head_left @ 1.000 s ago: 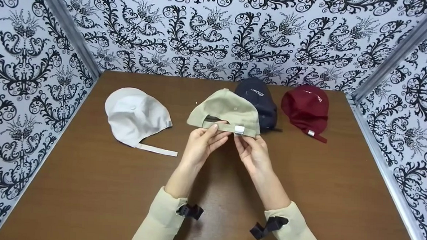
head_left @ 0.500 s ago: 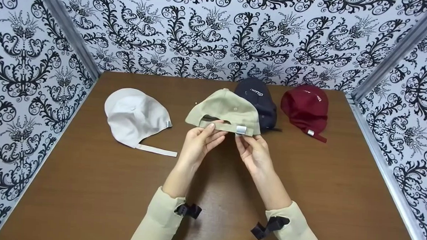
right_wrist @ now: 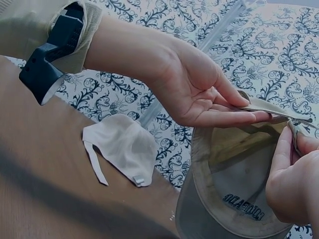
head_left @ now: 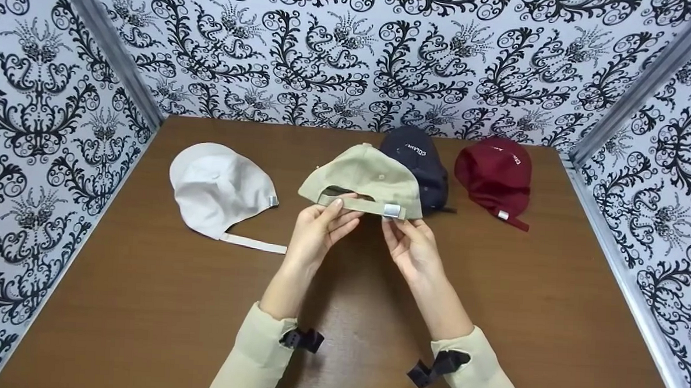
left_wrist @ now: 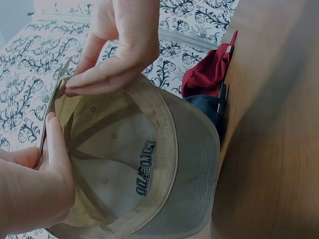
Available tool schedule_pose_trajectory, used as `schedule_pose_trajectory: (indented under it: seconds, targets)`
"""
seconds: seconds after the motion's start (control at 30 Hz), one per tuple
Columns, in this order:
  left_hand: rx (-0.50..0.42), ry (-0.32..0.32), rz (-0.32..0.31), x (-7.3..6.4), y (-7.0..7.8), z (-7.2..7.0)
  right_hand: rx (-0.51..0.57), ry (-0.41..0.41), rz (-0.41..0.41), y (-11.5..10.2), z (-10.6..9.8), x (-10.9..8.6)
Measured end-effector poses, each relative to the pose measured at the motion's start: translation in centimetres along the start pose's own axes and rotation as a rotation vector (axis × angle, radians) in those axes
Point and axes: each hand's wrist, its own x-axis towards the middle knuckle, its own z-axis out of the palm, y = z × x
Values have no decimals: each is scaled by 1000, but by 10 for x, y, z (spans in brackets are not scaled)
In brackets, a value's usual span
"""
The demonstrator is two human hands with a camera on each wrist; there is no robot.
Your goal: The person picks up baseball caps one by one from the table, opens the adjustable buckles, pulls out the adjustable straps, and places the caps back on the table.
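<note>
In the head view a khaki baseball cap [head_left: 367,171] is held up off the table, its back opening facing me. My left hand [head_left: 315,230] pinches the back strap [head_left: 359,205] between thumb and fingers at its left part. My right hand [head_left: 413,249] pinches the strap's other end, right below the silver buckle [head_left: 391,211]. Both wrist views look into the cap's underside: the inner crown [left_wrist: 104,149] has dark embroidered lettering seen from behind, and the brim [left_wrist: 192,164] points away. The left wrist view has my right hand across from my left.
A white cap [head_left: 220,188] lies at the left with its strap undone. Behind the khaki cap is a navy cap [head_left: 420,162], partly covered by it. A dark red cap [head_left: 495,171] lies at the right. Patterned walls [head_left: 351,54] enclose the brown table [head_left: 160,302].
My left hand has slid slightly left with its part of the strap, and the buckle sits a touch further right. Less strap tail shows beyond the buckle. The other caps stay put.
</note>
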Motion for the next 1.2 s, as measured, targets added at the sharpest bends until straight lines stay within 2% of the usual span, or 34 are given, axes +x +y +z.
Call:
schedule_pose_trajectory:
  seconds: [0.4,0.67,1.2]
  targets:
    - [10,8,7,1,1,-6,2,-6,9,-1,-3,0]
    - [-11,41,14,2,4,-9,10,-1,5,-3,-2,0]
    - [-2,49,23,2,9,-15,28,10,15,-4,-1,-1]
